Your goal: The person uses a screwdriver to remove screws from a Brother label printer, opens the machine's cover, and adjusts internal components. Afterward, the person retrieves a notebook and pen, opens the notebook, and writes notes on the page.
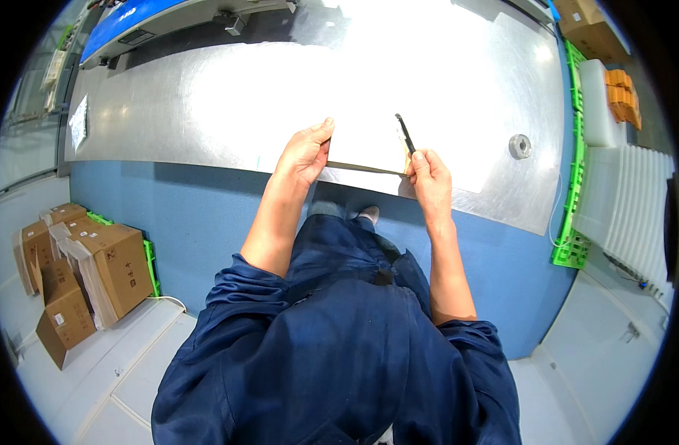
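Note:
My left hand (307, 153) is closed on the left end of a thin, dark-edged strip-like piece (365, 168), thumb pointing up. The piece runs across between my hands near the table's front edge; glare hides whether it is a narrow strip or the edge of a wider sheet. In my right hand (430, 178) a slim black pen-like tool (406, 133) is gripped, its tip pointing away from me. Beside it shows a narrow yellowish bit that I cannot make out. My right fingers also meet the right end of the dark-edged piece.
The shiny metal table (161, 111) carries a grey metal ring (519, 146) at the right and a blue-and-grey machine (154, 26) at the far left. Cardboard boxes (117, 259) stand low left. Green plastic crates (574, 185) and stacked white sheets (625, 200) line the right.

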Tool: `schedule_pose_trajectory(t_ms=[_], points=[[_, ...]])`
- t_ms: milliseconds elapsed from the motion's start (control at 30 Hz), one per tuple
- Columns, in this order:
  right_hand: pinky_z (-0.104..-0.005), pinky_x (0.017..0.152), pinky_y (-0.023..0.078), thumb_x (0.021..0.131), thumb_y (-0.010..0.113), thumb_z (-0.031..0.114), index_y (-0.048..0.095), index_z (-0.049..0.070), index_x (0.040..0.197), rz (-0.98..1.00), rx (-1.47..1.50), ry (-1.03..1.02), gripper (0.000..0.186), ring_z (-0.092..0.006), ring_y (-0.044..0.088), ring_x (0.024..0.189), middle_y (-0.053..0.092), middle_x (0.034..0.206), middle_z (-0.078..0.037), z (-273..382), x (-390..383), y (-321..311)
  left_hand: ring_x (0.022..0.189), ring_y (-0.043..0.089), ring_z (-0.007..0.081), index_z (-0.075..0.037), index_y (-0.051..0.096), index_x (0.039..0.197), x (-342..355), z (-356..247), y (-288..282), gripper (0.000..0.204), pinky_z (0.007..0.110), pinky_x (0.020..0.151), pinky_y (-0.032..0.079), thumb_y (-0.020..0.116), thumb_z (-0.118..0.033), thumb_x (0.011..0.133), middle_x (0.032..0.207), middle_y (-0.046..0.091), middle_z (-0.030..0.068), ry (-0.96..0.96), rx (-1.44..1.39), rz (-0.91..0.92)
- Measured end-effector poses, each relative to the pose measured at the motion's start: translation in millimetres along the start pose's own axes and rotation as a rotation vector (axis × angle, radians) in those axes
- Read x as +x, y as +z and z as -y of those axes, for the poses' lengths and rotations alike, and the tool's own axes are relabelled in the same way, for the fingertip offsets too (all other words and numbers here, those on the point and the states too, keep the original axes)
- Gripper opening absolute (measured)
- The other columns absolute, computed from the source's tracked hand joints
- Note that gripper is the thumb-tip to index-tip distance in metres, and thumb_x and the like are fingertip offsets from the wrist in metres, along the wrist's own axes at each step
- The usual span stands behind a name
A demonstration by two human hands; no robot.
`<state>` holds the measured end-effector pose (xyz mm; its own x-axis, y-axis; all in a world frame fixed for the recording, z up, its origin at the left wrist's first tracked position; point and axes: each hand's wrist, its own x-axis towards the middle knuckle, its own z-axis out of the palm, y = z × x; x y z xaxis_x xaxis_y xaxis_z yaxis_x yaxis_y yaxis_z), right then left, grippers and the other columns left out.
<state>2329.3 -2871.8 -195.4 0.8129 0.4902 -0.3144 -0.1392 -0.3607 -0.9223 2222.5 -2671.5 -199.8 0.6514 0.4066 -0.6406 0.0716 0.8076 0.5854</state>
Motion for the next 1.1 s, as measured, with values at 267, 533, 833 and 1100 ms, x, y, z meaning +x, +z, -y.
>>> schedule_pose_trajectory(t_ms=[267,533,833,1100], points=[[-0.0168,0.052,0.035,0.099,0.049,0.026,0.061,0.007,0.090,-0.004,0.156,0.028,0.024,-0.0022,0.043,0.058,0.053,0.067,0.005,-4,-2,3,0.099,0.061,0.0168,0.009,0.054,0.114,2,0,-2,0.034,0.027,0.092,0.050,0.055,-0.020,0.096,0.108,0.063,0.0133,0.035,0.062,-0.025],[-0.0192,0.056,0.038,0.090,0.066,0.023,0.061,0.002,0.089,-0.072,0.150,0.075,0.022,-0.0035,0.045,0.061,0.053,0.067,0.004,-10,0,5,0.098,0.061,0.0169,0.011,0.057,0.110,8,2,-3,0.034,0.027,0.089,0.049,0.058,-0.019,0.094,0.105,0.064,0.0144,0.056,0.029,0.006],[-0.0200,0.058,0.042,0.078,0.077,0.024,0.061,0.002,0.087,-0.121,0.092,0.086,0.028,-0.0043,0.049,0.063,0.056,0.068,0.003,0,0,9,0.100,0.062,0.0158,0.005,0.057,0.111,11,2,-11,0.027,0.026,0.092,0.050,0.058,-0.016,0.094,0.106,0.064,0.0114,-0.008,-0.039,0.083],[-0.0199,0.057,0.040,0.078,0.077,0.022,0.060,0.004,0.085,-0.126,0.033,0.068,0.026,-0.0040,0.047,0.061,0.053,0.066,0.004,-4,3,8,0.103,0.061,0.0194,0.004,0.056,0.113,14,5,-12,0.030,0.031,0.093,0.050,0.057,-0.018,0.094,0.111,0.063,0.0134,-0.034,-0.117,0.106]])
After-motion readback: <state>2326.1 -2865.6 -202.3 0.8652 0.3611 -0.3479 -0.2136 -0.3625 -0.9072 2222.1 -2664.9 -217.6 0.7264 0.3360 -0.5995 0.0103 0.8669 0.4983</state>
